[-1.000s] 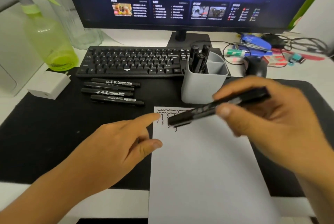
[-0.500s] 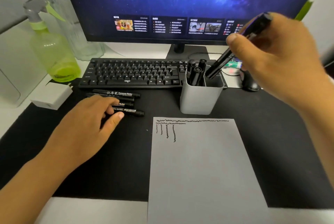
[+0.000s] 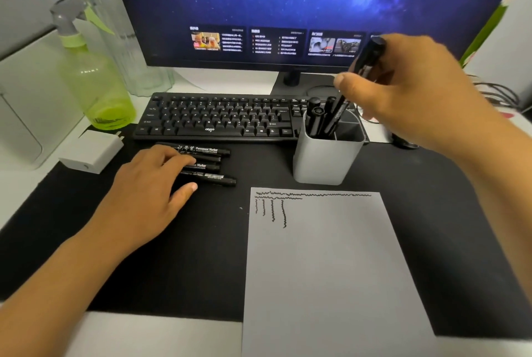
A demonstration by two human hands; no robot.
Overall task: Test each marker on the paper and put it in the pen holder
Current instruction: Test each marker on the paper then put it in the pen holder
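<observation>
Right hand (image 3: 408,92) pinches a black marker (image 3: 355,83), tilted, its lower end already inside the grey pen holder (image 3: 326,161) at far centre: just let go. Left hand (image 3: 155,187) rests, fingers loose, on the four untested markers (image 3: 213,165) — pick one, uncap, scribble on the paper (image 3: 325,270).

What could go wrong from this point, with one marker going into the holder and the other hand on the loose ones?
1. The right hand lowers its marker at a slant into the pen holder, in a compartment already holding markers; it may jam against them or tip the holder.
2. The left hand rests across several loose markers; gripping one could roll the others away.
3. Test marks crowd the paper's top left corner; new strokes may overlap.
</observation>
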